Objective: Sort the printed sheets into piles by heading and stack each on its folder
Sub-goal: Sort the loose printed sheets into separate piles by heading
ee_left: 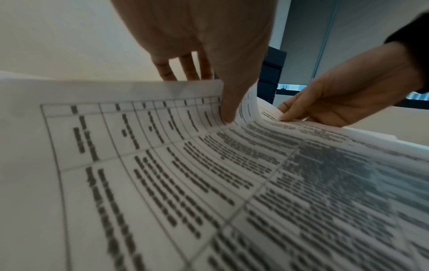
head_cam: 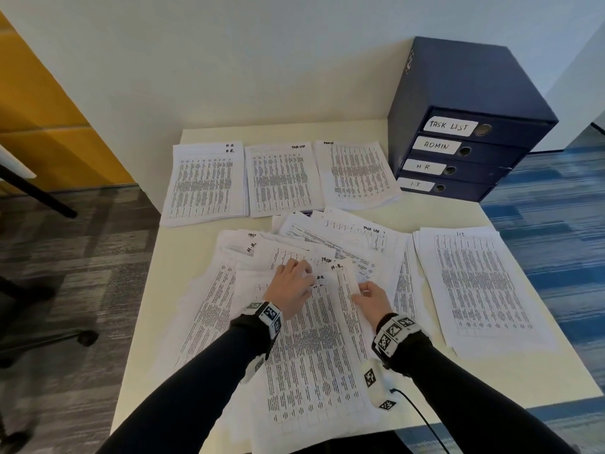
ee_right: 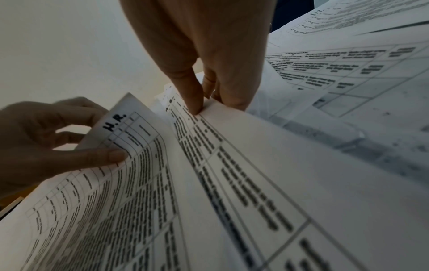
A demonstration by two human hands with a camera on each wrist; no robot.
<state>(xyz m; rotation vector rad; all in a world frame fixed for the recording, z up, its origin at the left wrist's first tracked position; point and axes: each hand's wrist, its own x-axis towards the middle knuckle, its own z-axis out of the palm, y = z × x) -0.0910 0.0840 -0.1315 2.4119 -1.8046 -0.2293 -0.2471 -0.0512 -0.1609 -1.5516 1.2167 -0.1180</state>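
Note:
A loose heap of printed sheets (head_cam: 327, 244) covers the middle of the table. My left hand (head_cam: 291, 283) pinches the top corner of a sheet headed H.R. (ee_right: 130, 165), thumb on its face and fingers behind, and bends it up off the heap. My right hand (head_cam: 370, 298) pinches the edge of the sheet (ee_right: 255, 146) just to the right, thumb and fingers (ee_right: 195, 102) meeting on the paper. Sorted piles lie at the back, headed H.R. (head_cam: 206, 183), Task List (head_cam: 283, 180) and Admin (head_cam: 357, 173). An I.T. pile (head_cam: 478, 286) is on the right.
A dark blue stack of box files (head_cam: 458, 132) labelled TASK LIST, ADMIN, H R and I T stands at the table's back right corner. The table (head_cam: 147, 339) has a bare strip along its left edge. A cable (head_cam: 422, 417) trails off the front edge.

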